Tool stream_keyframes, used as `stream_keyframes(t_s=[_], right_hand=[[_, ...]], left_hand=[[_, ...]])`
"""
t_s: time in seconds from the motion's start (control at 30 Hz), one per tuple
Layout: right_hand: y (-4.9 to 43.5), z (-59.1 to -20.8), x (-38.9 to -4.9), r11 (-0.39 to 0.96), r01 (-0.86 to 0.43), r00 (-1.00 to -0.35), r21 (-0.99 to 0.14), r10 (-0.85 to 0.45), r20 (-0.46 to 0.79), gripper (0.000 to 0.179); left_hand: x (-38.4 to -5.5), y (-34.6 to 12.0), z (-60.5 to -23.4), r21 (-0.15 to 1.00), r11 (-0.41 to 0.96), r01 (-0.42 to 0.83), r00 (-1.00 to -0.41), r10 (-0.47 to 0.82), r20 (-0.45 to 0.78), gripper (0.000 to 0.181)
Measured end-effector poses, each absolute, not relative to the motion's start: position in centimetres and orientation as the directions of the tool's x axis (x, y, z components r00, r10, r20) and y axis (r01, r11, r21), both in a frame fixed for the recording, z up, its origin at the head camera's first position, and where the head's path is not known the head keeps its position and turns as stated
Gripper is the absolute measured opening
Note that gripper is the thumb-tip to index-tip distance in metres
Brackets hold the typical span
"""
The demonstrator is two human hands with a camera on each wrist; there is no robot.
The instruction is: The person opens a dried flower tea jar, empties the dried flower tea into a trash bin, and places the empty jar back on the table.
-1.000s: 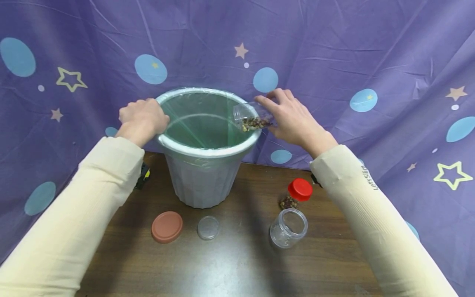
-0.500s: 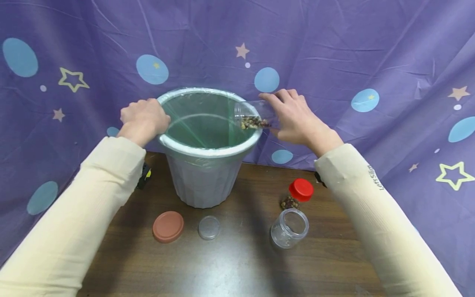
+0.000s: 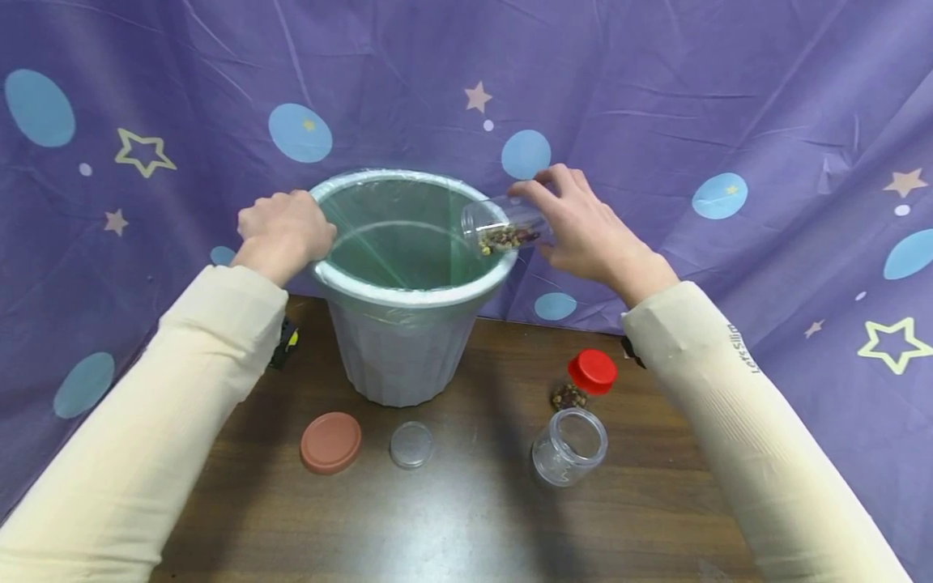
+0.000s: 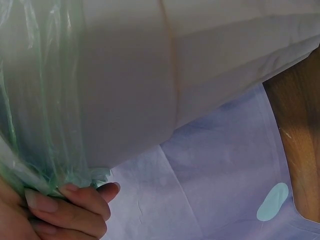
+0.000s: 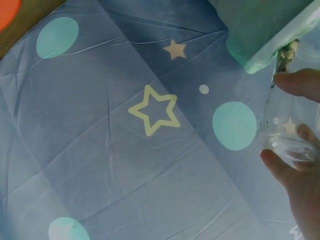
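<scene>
A pale grey bin (image 3: 399, 356), lined with a thin green plastic bag (image 4: 65, 100), stands against the curtain. My left hand (image 3: 286, 231) grips the gathered bag at the bin's left rim; in the left wrist view its fingers (image 4: 75, 212) curl into the plastic. At the opposite rim my right hand (image 3: 586, 227) holds a clear jar (image 3: 496, 223) on its side, mouth toward the bin's opening. Small brown and yellowish dried pieces (image 3: 506, 237) lie along the jar's lower side. The right wrist view shows thumb and fingers round the jar's base (image 5: 287, 145).
On the wooden table (image 3: 350, 526) lie a salmon lid (image 3: 331, 443) and a clear lid (image 3: 411, 444). An open clear jar (image 3: 568, 449) stands at right, before a small jar of dried pieces (image 3: 568, 396) with a red cap (image 3: 593, 372). A purple curtain (image 3: 619, 105) hangs close behind.
My right hand and the jar have shifted slightly right. The dried pieces have moved a little inside the jar. My left hand keeps its grip on the bag.
</scene>
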State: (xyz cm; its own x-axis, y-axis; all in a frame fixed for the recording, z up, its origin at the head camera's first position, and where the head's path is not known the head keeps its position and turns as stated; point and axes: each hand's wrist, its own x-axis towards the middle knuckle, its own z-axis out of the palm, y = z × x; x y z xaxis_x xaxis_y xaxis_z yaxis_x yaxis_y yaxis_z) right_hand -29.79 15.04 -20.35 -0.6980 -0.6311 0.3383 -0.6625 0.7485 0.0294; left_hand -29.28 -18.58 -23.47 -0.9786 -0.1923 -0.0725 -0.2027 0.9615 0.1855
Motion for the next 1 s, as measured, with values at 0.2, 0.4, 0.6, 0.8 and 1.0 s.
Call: stream_keyframes(t_s=[0.2,0.4,0.6,0.8,1.0], right_hand=[[14.8,-20.4,-29.7,0.749,-0.662,-0.7,0.02,-0.627,0.342,0.071],[15.0,-20.8,-30.0,0.768,-0.64,-0.727,-0.035,-0.59,0.35,0.07],[15.4,-21.5,-30.3,0.765,-0.621,-0.758,-0.169,-0.532,0.378,0.073],[15.5,-21.5,-30.2,0.749,-0.529,-0.844,-0.398,-0.416,0.339,0.085],[16.0,-21.8,-30.1,0.589,-0.345,-0.937,-0.73,-0.266,0.228,0.072]], left_hand=[[-29.3,-18.5,-23.4,0.188,0.961,-0.205,-0.978,-0.194,-0.073,0.058],[-29.2,-18.5,-23.5,0.188,0.961,-0.205,-0.978,-0.194,-0.074,0.058],[-29.2,-18.5,-23.5,0.185,0.961,-0.205,-0.978,-0.196,-0.069,0.059],[-29.2,-18.6,-23.4,0.191,0.96,-0.207,-0.978,-0.198,-0.064,0.059],[-29.2,-18.5,-23.4,0.187,0.96,-0.207,-0.978,-0.198,-0.069,0.059]])
